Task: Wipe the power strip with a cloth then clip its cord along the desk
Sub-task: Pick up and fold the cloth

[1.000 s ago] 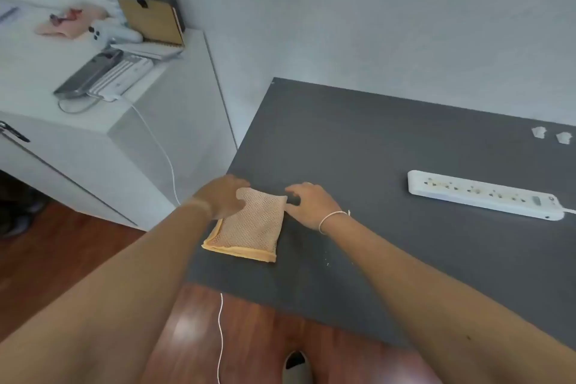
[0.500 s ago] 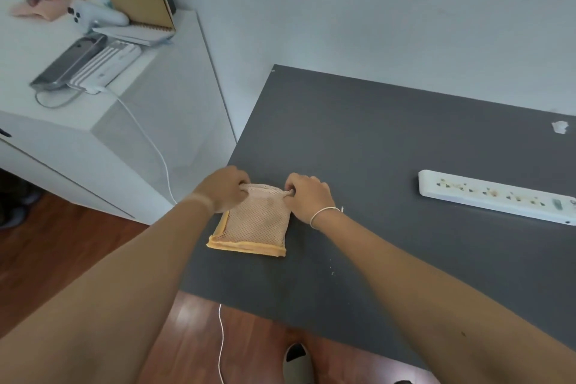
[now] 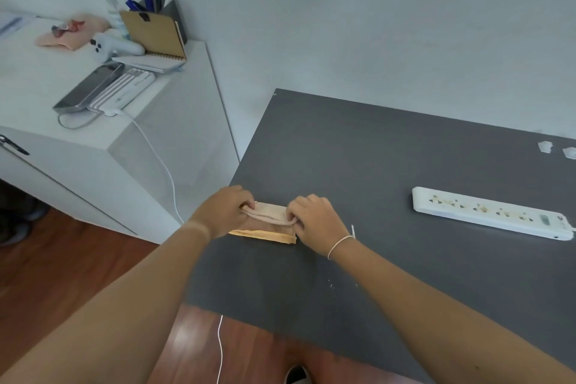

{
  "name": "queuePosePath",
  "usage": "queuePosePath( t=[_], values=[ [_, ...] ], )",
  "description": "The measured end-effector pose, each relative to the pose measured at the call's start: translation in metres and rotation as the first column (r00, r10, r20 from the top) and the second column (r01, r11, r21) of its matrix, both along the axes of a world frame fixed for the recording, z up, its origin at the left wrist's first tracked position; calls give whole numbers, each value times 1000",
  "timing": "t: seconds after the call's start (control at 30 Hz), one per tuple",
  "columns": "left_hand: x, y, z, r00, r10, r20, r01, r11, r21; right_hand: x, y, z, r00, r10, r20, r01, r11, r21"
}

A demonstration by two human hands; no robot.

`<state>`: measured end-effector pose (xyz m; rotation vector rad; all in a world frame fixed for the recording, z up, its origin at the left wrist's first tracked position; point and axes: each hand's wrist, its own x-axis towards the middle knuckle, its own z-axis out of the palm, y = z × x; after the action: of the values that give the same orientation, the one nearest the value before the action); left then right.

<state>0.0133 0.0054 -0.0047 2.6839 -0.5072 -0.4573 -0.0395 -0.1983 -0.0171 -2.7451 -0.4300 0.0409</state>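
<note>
At the near-left corner of the dark grey bench (image 3: 358, 165), an orange mesh cloth (image 3: 265, 229) is pinched along its far edge by both hands. The left hand (image 3: 226, 210) is closed on the left end of that edge, the right hand (image 3: 314, 223) on the right end; the edge is lifted and curled toward the person, the rest lying flat on the bench. A thin white band is worn on the right wrist. The white power strip (image 3: 489, 212) lies flat on the bench, well apart to the right, untouched, sockets up; no marking on it is legible. Two small white clips (image 3: 545, 146) sit near the far edge beyond it. No readable writing on the striped power bank (image 3: 124, 90) on the white cabinet (image 3: 93, 146) to the left.
</note>
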Motion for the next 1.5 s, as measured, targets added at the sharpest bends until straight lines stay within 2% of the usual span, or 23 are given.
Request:
queuePosePath(
  t=[0.13, 0.2, 0.37, 0.5, 0.57, 0.73, 0.8, 0.87, 0.93, 1.0, 1.1, 1.17, 1.27, 1.33, 1.43, 1.5],
  values=[
    [-7, 5, -6, 995, -3, -101, 11, 997, 81, -13, 3, -11, 993, 95, -64, -95, 995, -6],
    [-10, 7, -8, 992, 11, -122, 2, 995, 102, -17, 4, -12, 995, 82, -64, -82, 997, 9],
    [-5, -1, -6, 991, 33, -127, -10, 984, 177, -10, 10, -11, 969, -153, -195, 185, 971, 155],
    [-2, -13, -2, 998, 47, -45, -35, 969, 243, -5, 14, -18, 914, -329, -235, 327, 944, -51],
    [-1, -17, -4, 1000, -6, 5, 4, 960, 281, -3, 15, -21, 889, -368, -272, 362, 929, -74],
    [-1, -27, -7, 990, -135, -34, 139, 939, 315, -2, 17, -20, 872, -377, -313, 403, 915, 21],
    [0, -30, -5, 992, -114, -51, 125, 938, 323, -3, 15, -16, 873, -368, -319, 412, 908, 80],
    [2, -31, -1, 994, -63, -88, 85, 960, 269, -2, 9, -10, 873, -362, -328, 433, 884, 177],
    [4, -34, 6, 988, 17, -156, 5, 991, 136, -1, 1, 1, 851, -354, -387, 487, 808, 332],
    [7, -42, 18, 972, 72, -225, -76, 997, -11, 1, -10, 15, 825, -346, -447, 549, 678, 489],
    [12, -59, 41, 962, 89, -258, -137, 975, -174, 5, -29, 42, 801, -323, -505, 598, 484, 639],
    [15, -72, 59, 966, 70, -249, -130, 963, -234, 6, -43, 58, 791, -285, -541, 611, 414, 675],
    [18, -94, 83, 966, 45, -255, -120, 951, -286, 0, -64, 73, 773, -230, -592, 628, 414, 659],
    [18, -108, 94, 964, 22, -266, -108, 944, -311, -5, -77, 76, 758, -234, -609, 649, 369, 665],
    [17, -129, 104, 957, -19, -290, -84, 938, -337, -14, -98, 82, 742, -255, -621, 670, 245, 701],
    [13, -148, 107, 950, -45, -310, -79, 924, -374, -19, -112, 87, 745, -245, -621, 657, 106, 746]
  ],
)
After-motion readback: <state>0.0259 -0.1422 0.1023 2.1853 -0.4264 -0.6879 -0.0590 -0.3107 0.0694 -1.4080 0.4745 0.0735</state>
